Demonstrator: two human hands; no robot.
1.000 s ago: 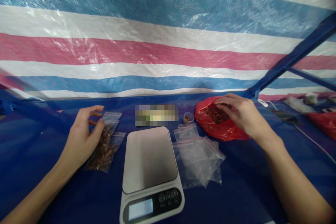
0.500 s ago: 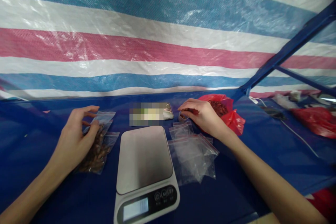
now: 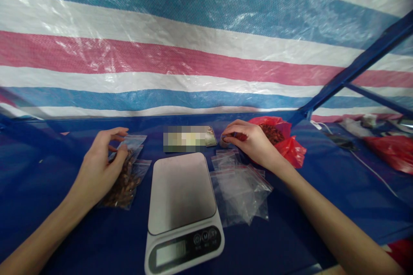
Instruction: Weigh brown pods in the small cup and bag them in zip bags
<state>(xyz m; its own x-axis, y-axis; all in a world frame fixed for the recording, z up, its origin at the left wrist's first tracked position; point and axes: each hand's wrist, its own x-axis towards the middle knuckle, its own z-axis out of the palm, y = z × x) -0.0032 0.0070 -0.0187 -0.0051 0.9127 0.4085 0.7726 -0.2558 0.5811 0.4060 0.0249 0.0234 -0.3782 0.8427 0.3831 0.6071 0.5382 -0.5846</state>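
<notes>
White scale point(image 3: 182, 193) between filled packets point(image 3: 125, 187), clear bags point(image 3: 240, 193); striped tarp point(image 3: 161, 58) behind.

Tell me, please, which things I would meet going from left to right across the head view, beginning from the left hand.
Left hand, filled zip bags, digital scale, clear zip bags, open red bag, red plastic at the far right.

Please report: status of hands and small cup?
Right hand at small cup, partly covering it. Left hand at filled bags, open. Scale between hands, apart from cup.
</notes>
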